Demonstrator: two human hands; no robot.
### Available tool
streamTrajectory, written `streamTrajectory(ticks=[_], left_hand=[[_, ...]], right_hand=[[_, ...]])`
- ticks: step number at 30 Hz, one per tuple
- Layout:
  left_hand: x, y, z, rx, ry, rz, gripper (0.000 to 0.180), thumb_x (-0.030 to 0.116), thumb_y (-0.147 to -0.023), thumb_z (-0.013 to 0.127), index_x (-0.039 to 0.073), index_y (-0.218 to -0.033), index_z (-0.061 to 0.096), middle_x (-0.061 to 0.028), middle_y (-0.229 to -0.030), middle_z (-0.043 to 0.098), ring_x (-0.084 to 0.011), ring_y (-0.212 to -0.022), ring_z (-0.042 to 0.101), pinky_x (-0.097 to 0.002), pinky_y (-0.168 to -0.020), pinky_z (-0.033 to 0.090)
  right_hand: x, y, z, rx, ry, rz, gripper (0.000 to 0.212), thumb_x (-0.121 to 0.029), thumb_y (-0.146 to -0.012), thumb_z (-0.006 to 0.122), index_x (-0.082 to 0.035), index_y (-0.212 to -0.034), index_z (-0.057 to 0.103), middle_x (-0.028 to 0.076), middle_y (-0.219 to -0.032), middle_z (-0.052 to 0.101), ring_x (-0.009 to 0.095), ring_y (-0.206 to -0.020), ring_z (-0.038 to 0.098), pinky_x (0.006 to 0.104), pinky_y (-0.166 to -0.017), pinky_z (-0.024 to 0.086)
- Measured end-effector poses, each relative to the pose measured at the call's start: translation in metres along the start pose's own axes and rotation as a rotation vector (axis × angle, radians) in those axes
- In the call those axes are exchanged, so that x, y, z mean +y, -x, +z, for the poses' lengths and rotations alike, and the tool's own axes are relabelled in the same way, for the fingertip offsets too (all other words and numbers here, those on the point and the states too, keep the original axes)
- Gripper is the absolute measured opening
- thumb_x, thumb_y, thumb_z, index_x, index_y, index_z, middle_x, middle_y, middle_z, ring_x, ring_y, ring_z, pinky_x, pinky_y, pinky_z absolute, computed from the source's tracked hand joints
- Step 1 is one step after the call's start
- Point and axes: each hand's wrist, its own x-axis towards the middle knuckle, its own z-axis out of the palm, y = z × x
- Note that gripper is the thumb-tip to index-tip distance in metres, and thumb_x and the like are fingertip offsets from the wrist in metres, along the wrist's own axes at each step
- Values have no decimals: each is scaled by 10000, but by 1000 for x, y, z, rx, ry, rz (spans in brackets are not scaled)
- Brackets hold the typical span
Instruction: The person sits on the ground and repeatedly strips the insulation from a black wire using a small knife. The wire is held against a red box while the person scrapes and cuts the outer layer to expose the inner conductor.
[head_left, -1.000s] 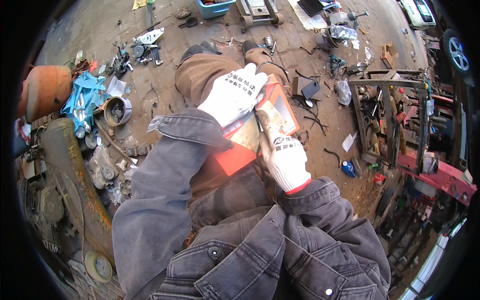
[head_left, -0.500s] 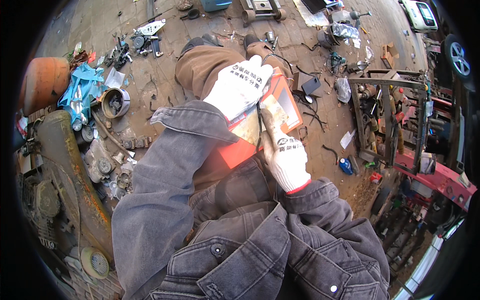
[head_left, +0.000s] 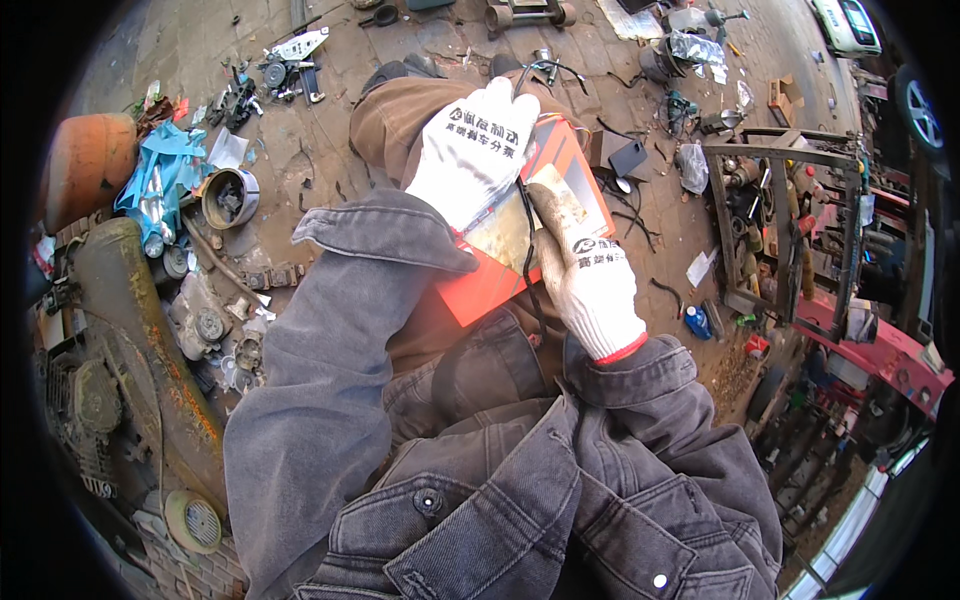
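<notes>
A flat orange-red box (head_left: 480, 293) with a pale, stained face rests across my lap. My left hand (head_left: 475, 150), in a white knit glove, is closed over its far part, with a black cable (head_left: 529, 262) in the fingers. One part of the cable loops out beyond the knuckles, and the other runs down across the box toward me. On the right side of the box lies my right hand (head_left: 590, 278), also gloved, its dirty fingers stretched out beside the cable and the thumb apart. What is under my left palm is hidden.
Ahead to the right lie a dark box with a phone-like black slab (head_left: 627, 158) and loose black cable pieces. A metal frame rack (head_left: 780, 150) full of parts stands at right. On the left are an orange cylinder (head_left: 95, 165), a blue plastic bag (head_left: 160, 180) and a round can (head_left: 230, 198).
My right hand has shifted slightly right, off the cable's line. More of the cable now hangs visible over the near edge of the box. My left hand keeps its grip, slightly farther left.
</notes>
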Motion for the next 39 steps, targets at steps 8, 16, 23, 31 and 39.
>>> streamTrajectory(ticks=[8,16,23,31,39], left_hand=[[2,2,-5,-49,39,-63,347,354,-945,698,134,-1181,570,-149,-1086,596,-343,-973,701,-456,-761,564],[3,4,-4,-56,23,-39,323,364,-957,682,133,-1159,582,-131,-1035,600,-319,-931,693,-444,-752,557],[4,8,-1,4,-26,-27,373,328,-904,748,138,-1181,586,-95,-1000,604,-277,-859,694,-394,-644,549],[3,14,8,88,-120,-35,421,354,-906,755,132,-1226,594,-82,-971,629,-259,-793,688,-384,-604,537],[7,11,11,44,-133,-75,369,339,-908,733,133,-1176,584,-81,-950,615,-262,-795,690,-390,-600,542]], right_hand=[[5,0,-2,-31,-143,2,434,-79,-978,643,-74,-1412,635,207,-1344,682,381,-1218,673,411,-1008,541],[2,-5,-7,-91,-254,155,438,-79,-982,637,-67,-1420,631,198,-1379,671,369,-1256,658,400,-1042,522],[12,-10,-7,-83,-283,-1,442,-68,-975,607,-20,-1414,610,220,-1414,642,371,-1308,626,421,-1081,492],[3,1,17,-1,-308,182,484,-174,-985,619,-80,-1459,587,292,-1263,667,386,-1148,685,457,-1021,532],[-7,11,20,-207,-129,309,501,-182,-1010,646,-91,-1497,571,264,-1138,728,426,-1038,723,460,-886,578]])
